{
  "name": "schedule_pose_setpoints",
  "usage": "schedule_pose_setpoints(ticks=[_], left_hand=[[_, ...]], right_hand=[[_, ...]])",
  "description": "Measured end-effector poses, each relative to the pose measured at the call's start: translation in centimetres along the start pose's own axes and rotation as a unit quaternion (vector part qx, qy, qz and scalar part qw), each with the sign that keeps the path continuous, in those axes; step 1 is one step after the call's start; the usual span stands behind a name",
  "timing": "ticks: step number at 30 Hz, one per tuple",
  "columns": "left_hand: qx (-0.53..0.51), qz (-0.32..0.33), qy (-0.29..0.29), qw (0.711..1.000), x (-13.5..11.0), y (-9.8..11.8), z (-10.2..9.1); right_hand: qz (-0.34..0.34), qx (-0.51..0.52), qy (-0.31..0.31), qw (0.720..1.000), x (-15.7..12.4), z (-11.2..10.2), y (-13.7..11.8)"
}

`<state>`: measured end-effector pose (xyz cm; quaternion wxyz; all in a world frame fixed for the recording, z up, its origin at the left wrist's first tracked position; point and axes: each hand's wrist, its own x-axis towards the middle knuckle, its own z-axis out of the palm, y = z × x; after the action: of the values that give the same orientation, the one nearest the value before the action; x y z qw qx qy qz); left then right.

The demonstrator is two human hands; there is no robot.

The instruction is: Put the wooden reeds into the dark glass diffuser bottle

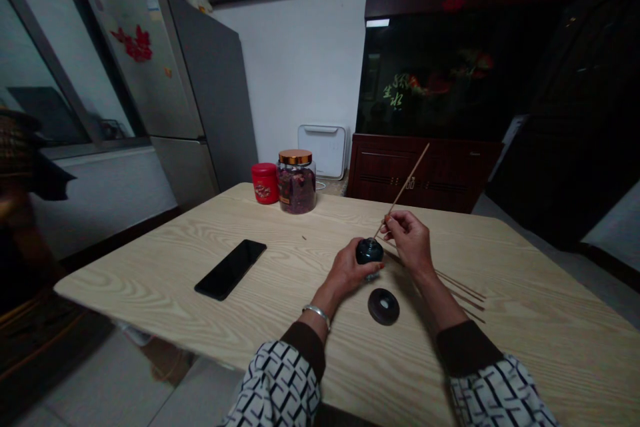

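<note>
My left hand is wrapped round a small dark, glossy round pot with a narrow mouth, held just over the table. Between the thumb and fingers of my right hand is a thin brown stick, tilted up to the right. Its lower end meets the mouth of the pot; whether it goes inside I cannot tell. A dark round base with a pale centre lies on the table below the pot. Several more thin sticks lie on the table, partly hidden under my right forearm.
On the wooden table lies a black phone to the left. Toward the back stand a red canister and a glass jar with a copper-coloured lid. A tiny stick fragment lies near the middle. Beyond are a fridge and an aquarium cabinet.
</note>
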<state>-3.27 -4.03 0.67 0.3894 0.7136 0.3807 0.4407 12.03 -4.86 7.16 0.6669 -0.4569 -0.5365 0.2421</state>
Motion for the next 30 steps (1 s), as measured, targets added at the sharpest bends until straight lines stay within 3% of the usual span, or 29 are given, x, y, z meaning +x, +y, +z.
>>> schedule_pose_setpoints(ticks=[8,13,15,18,21,25,30], left_hand=[[0.01,-0.01,-0.001,1.0,0.1,-0.1,-0.1],[-0.001,0.006,0.004,1.0,-0.1,-0.2,-0.1],[-0.002,0.003,0.004,1.0,-0.1,-0.1,-0.1],[-0.009,-0.003,-0.001,1.0,-0.2,0.0,-0.1],[-0.012,-0.001,0.0,1.0,-0.2,0.0,-0.1],[-0.009,0.001,0.004,1.0,-0.2,-0.2,-0.1],[-0.003,-0.001,0.0,1.0,-0.1,-0.2,0.0]], right_hand=[[-0.018,-0.15,-0.071,0.986,-1.7,0.3,1.4],[0.004,-0.209,-0.071,0.975,-1.5,-2.8,1.7],[0.014,-0.294,-0.081,0.952,-1.2,-5.1,2.1],[0.051,-0.446,-0.146,0.882,-1.3,-8.5,3.1],[0.089,-0.527,-0.2,0.821,-1.9,-10.2,4.0],[0.089,-0.567,-0.203,0.794,-2.3,-9.9,4.5],[0.1,-0.569,-0.194,0.793,-2.3,-9.2,4.7]])
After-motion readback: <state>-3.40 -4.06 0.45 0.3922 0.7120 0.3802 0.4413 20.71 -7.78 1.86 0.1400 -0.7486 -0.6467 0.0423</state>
